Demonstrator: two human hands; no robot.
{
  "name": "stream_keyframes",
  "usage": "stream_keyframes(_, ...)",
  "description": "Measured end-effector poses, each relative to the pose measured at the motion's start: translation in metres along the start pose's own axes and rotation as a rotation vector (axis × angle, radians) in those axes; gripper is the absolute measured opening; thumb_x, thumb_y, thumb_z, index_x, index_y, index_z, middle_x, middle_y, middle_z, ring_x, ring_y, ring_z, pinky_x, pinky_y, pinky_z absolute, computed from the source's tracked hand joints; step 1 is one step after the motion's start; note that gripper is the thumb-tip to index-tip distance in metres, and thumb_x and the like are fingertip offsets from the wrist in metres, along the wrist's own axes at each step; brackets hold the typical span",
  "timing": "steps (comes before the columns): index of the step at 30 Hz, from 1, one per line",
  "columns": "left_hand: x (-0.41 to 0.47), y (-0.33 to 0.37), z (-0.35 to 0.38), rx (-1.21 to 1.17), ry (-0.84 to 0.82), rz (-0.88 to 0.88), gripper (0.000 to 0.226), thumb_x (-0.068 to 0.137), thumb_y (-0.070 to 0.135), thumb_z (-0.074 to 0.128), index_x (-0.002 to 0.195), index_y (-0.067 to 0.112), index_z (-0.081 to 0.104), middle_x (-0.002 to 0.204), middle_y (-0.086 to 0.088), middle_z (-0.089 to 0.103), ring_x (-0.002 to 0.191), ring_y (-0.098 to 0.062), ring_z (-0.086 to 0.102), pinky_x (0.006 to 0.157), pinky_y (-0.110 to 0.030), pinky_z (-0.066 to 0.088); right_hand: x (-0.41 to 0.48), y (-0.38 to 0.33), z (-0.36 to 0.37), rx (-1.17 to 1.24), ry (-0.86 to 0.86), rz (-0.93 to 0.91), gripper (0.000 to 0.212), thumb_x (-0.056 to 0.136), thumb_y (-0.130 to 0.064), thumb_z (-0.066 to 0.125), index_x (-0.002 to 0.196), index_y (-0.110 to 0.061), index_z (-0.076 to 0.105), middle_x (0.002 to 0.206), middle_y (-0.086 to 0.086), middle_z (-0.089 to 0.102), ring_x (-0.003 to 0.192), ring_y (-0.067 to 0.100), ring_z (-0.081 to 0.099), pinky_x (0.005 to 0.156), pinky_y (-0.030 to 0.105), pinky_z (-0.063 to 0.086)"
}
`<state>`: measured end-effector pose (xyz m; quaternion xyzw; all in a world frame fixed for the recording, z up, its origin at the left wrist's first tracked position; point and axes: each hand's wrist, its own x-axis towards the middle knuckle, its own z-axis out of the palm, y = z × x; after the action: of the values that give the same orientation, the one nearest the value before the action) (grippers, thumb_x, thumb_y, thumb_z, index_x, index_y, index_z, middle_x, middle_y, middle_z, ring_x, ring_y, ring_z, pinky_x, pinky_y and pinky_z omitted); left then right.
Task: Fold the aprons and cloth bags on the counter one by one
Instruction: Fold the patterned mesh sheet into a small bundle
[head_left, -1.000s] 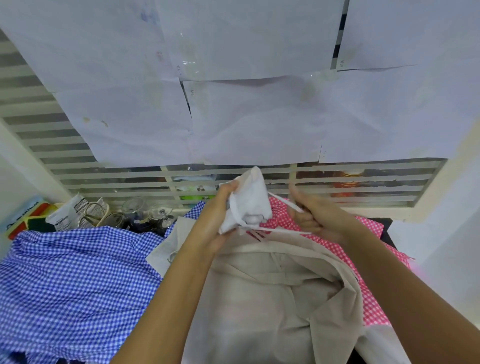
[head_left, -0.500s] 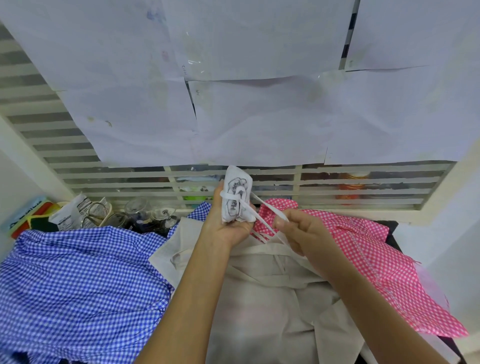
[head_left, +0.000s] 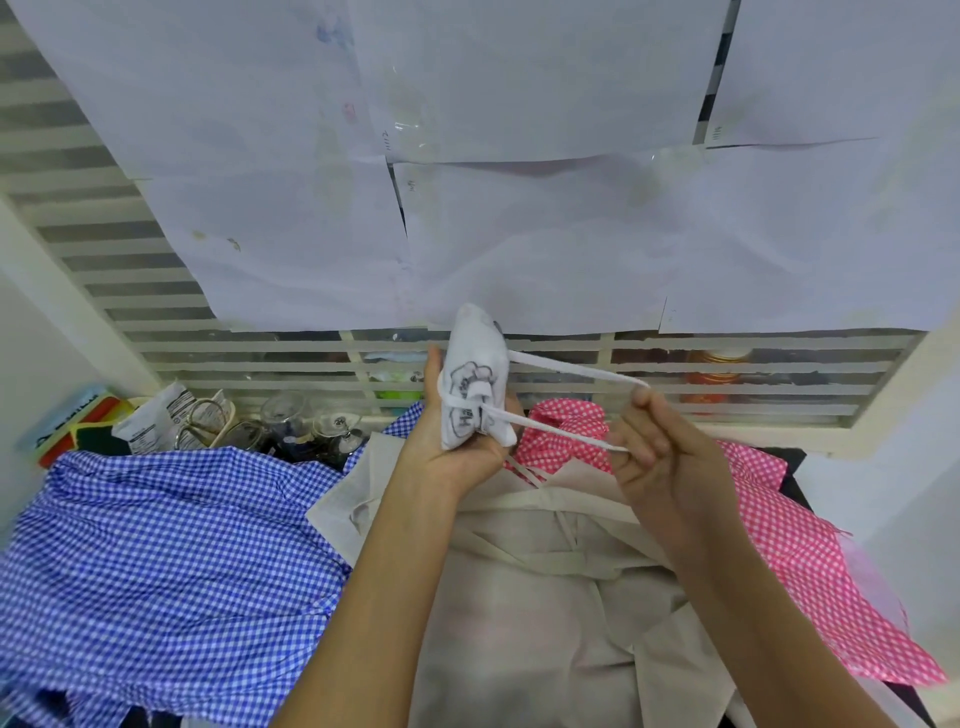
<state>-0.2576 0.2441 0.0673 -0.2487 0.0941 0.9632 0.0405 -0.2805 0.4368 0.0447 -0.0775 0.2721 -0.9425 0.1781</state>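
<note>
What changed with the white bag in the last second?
The right hand pulled the white strap rightward, taut. The left hand, still gripping the rolled white cloth bag, turned it upright, print showing. The blue gingham cloth, beige apron and pink gingham cloth stayed put.

back-left: glasses (head_left: 311, 421) and packets (head_left: 150, 423) against the grille (head_left: 753, 400) | low: blue cloth (head_left: 171, 571), beige cloth (head_left: 545, 623), pink cloth (head_left: 795, 561) heaped | passage: over them

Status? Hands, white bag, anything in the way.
Left hand grips rolled white bag. Right hand pinches its strap, taut. Beige cloth, blue gingham cloth, pink gingham cloth lie loose below; nothing blocking.
</note>
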Motion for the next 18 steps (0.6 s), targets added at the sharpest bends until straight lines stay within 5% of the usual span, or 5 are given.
stream_keyframes(3,-0.004,-0.005,-0.004,0.091,-0.106,-0.081,0.056,0.072,0.014,0.083,0.121,0.026,0.059,0.102,0.003,0.061,0.072,-0.010,0.057,0.047,-0.024,0.053,0.006,-0.005,0.000,0.265,-0.107,0.130,0.019,0.085,-0.012,0.061,0.100,-0.004,0.070,0.046,-0.004,0.038,0.041,0.005,0.023,0.038,0.016,0.038)
stream_keyframes(7,-0.020,-0.014,0.003,0.325,-0.135,-0.072,0.040,0.070,0.039,0.077,0.085,0.003,0.065,0.073,-0.007,0.064,0.056,-0.018,0.062,0.043,-0.025,0.051,0.015,-0.007,-0.007,0.455,-0.300,0.339,0.042,0.104,-0.015,0.036,0.142,0.000,0.034,0.066,0.011,0.058,0.047,0.012,0.031,0.049,0.024,0.041)
stream_keyframes(11,-0.015,-0.003,-0.004,0.083,-0.269,-0.013,0.068,0.047,0.030,0.096,0.098,0.022,0.053,0.084,0.016,0.038,0.070,0.006,0.023,0.051,-0.010,0.037,0.014,-0.001,0.007,0.385,-0.220,0.311,0.041,0.098,0.001,0.041,0.139,0.005,0.041,0.062,0.007,0.056,0.045,0.009,0.028,0.043,0.020,0.038)
stream_keyframes(14,-0.022,0.009,0.002,0.008,-0.302,0.163,0.079,0.046,0.031,0.095,0.113,0.021,0.055,0.089,0.000,0.059,0.067,-0.007,0.056,0.048,-0.018,0.049,0.012,0.007,0.012,0.338,-0.207,0.294,0.035,0.099,-0.002,0.036,0.126,0.008,0.055,0.053,0.004,0.052,0.043,0.008,0.027,0.040,0.019,0.035)
stream_keyframes(18,-0.028,0.009,0.001,0.082,-0.386,0.151,0.107,0.025,0.028,0.099,0.119,0.021,0.051,0.096,0.002,0.052,0.076,-0.006,0.048,0.051,-0.014,0.046,0.010,0.000,0.021,0.385,-0.267,0.257,0.037,0.103,-0.010,0.031,0.117,0.004,0.062,0.055,0.004,0.050,0.044,0.010,0.028,0.042,0.021,0.038)
